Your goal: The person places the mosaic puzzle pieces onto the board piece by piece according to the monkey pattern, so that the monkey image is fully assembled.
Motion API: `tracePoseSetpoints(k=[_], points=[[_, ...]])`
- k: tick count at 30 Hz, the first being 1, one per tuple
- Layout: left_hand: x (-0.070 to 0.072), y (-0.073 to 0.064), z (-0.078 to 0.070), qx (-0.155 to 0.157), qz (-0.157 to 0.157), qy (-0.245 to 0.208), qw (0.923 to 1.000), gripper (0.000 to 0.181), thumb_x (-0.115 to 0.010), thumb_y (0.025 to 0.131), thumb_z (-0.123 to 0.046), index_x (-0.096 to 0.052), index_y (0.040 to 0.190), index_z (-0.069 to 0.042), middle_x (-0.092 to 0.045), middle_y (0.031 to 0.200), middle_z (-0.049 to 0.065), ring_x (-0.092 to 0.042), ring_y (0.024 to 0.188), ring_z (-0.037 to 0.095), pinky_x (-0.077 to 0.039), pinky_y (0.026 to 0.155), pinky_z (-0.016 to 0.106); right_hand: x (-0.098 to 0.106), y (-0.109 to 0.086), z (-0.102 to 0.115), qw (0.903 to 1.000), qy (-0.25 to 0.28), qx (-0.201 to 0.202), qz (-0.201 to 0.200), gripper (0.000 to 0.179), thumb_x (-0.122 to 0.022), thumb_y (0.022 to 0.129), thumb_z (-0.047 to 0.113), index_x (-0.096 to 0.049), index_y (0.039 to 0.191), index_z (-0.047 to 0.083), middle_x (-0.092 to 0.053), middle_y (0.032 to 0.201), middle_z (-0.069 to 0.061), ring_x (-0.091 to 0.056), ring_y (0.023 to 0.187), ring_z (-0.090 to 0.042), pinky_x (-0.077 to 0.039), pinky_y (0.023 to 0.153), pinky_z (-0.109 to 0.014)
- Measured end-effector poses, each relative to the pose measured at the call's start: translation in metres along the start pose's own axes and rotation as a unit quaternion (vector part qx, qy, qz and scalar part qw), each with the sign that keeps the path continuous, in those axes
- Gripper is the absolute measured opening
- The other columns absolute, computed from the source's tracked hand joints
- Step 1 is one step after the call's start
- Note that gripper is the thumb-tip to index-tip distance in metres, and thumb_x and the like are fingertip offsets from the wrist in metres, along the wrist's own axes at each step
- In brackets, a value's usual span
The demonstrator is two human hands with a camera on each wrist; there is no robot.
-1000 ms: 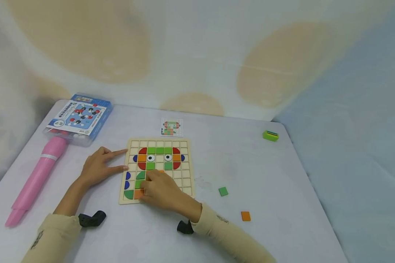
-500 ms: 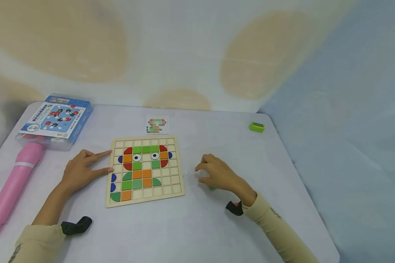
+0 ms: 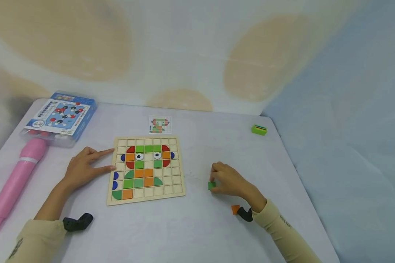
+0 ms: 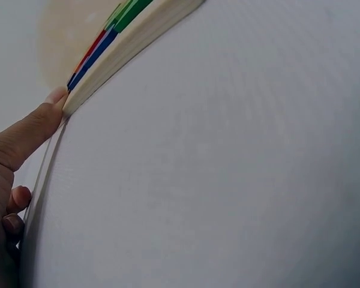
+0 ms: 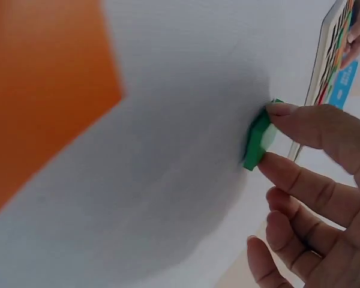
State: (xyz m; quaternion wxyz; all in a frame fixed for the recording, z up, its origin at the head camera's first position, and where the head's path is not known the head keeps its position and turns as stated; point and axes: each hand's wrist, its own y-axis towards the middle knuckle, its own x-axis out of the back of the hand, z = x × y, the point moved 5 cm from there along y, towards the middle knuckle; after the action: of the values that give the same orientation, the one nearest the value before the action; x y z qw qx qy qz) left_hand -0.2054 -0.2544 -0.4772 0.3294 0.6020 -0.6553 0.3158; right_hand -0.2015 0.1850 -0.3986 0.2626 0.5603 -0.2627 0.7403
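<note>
A wooden grid board [image 3: 168, 197] carries a figure of coloured tiles with two round eyes. My left hand [image 3: 82, 170] rests at its left side, with the straight index finger and thumb touching the edge. In the left wrist view the thumb [image 4: 30, 135] presses against the board's rim [image 4: 132, 54]. Right of the board, my right hand [image 3: 232, 181] pinches a green square tile [image 3: 211, 185] between thumb and index finger at the table surface. The right wrist view shows the same green tile [image 5: 259, 139] tilted on its edge.
An orange square tile [image 3: 235, 209] lies beside the right wrist's black camera mount [image 3: 245, 214]. Behind the board lies a pattern card [image 3: 160, 124]. A boxed molecule set [image 3: 60, 117] and a pink tube-shaped object [image 3: 18, 182] are at left; a small green block [image 3: 259, 129] sits far right.
My right hand has left the board, moved right across the table and now pinches the green tile. My left hand stays at the board's edge. The head view has shifted.
</note>
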Motion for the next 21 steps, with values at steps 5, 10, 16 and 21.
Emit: tracePoseSetpoints(k=[5, 10, 16, 21], points=[[-0.002, 0.005, -0.001, -0.001, 0.001, 0.000, 1.0000, 0.075, -0.073, 0.082, -0.058, -0.053, 0.144, -0.020, -0.044, 0.103, 0.013, -0.040, 0.093, 0.026, -0.028, 0.073, 0.041, 0.003, 0.026, 0.030, 0.9991, -0.002, 0.037, -0.018, 0.018, -0.082, 0.078, 0.025, -0.075, 0.086, 0.010, -0.053, 0.092, 0.002, -0.045, 0.083, -0.011, -0.042, 0.074, -0.025], [-0.004, 0.005, 0.001, 0.011, 0.007, -0.005, 0.9999, 0.076, -0.072, 0.082, -0.059, -0.053, 0.144, -0.021, -0.044, 0.103, 0.012, -0.040, 0.093, 0.026, -0.028, 0.072, 0.040, -0.002, 0.072, 0.086, 0.9969, -0.008, 0.078, 0.004, 0.022, -0.081, 0.080, 0.031, -0.077, 0.091, 0.013, -0.054, 0.094, 0.003, -0.046, 0.088, -0.011, -0.041, 0.078, -0.023], [-0.003, 0.002, 0.001, 0.017, 0.006, -0.001, 0.9998, 0.075, -0.073, 0.082, -0.058, -0.054, 0.144, -0.021, -0.045, 0.104, 0.013, -0.042, 0.093, 0.026, -0.030, 0.072, 0.039, -0.024, 0.117, 0.143, 0.9898, -0.057, 0.130, 0.017, 0.020, -0.076, 0.084, 0.037, -0.076, 0.090, 0.018, -0.055, 0.095, 0.005, -0.046, 0.087, -0.010, -0.038, 0.076, -0.020], [0.002, 0.000, -0.002, 0.011, 0.001, 0.001, 0.9999, 0.074, -0.072, 0.082, -0.059, -0.054, 0.144, -0.021, -0.046, 0.103, 0.013, -0.042, 0.091, 0.026, -0.030, 0.072, 0.039, -0.035, 0.130, 0.160, 0.9904, -0.072, 0.116, 0.022, 0.017, -0.074, 0.088, 0.036, -0.074, 0.089, 0.019, -0.055, 0.097, 0.005, -0.047, 0.091, -0.010, -0.039, 0.076, -0.022]])
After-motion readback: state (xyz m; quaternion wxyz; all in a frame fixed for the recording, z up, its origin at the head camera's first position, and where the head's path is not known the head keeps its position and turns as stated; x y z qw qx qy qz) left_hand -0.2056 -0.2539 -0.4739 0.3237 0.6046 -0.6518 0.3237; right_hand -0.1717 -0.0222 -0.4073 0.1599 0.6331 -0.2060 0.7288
